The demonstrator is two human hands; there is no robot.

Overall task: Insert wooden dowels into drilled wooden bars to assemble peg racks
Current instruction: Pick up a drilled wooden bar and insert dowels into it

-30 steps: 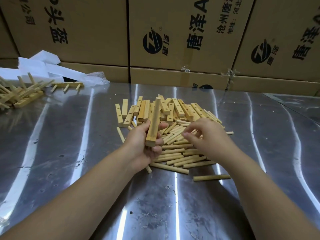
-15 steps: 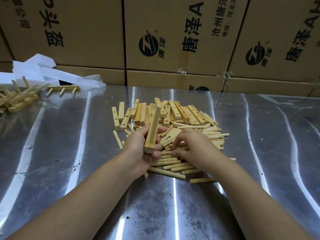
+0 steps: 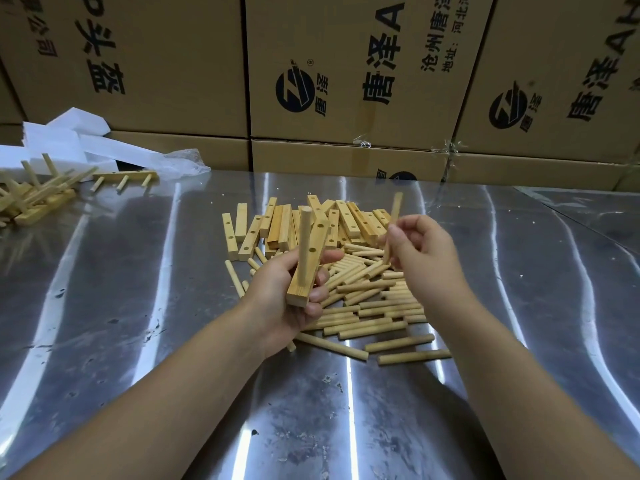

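My left hand (image 3: 282, 299) grips a drilled wooden bar (image 3: 313, 263) above the metal table, its holed face turned up. One dowel (image 3: 304, 237) stands in the bar's nearest hole; two other holes show bare. To the right, my right hand (image 3: 420, 252) pinches dowels (image 3: 393, 220) that point upward; how many I cannot tell. Beneath both hands lies a heap of loose dowels (image 3: 374, 306), and behind it a heap of drilled bars (image 3: 294, 223).
Finished peg racks (image 3: 38, 195) are piled at the far left of the steel table (image 3: 104, 323), one rack (image 3: 123, 178) lying apart. White paper and plastic wrap (image 3: 86, 147) lie behind them. Stacked cardboard boxes (image 3: 346, 71) wall off the table's back edge.
My right hand lifted dowels out of the heap and rose to the right. A dowel now stands in the bar in my left hand, and the bar's holed face has turned up.
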